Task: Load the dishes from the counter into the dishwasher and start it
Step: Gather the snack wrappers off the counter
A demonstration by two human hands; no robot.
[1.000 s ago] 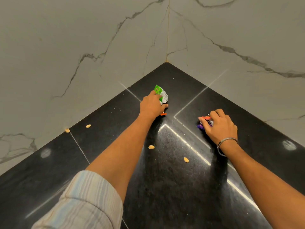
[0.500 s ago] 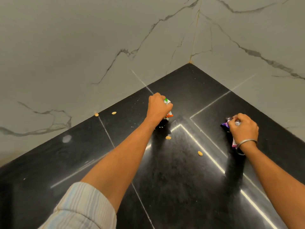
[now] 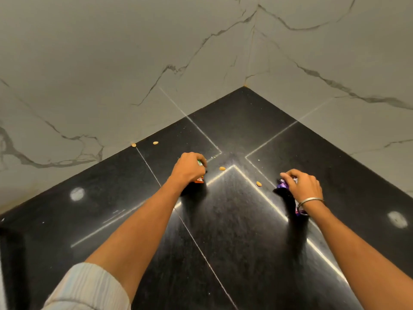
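Now both fists nearer, left hand (image 3: 188, 167) and right hand (image 3: 305, 186).

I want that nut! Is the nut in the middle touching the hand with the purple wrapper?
Apart. The head view shows bare black counter between that nut and the right hand closed on the purple wrapper.

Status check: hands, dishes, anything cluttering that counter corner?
Left hand shut on green-orange wrapper. Right hand shut on purple wrapper. No dishes or dishwasher in view. Four nuts, one here, on black counter.
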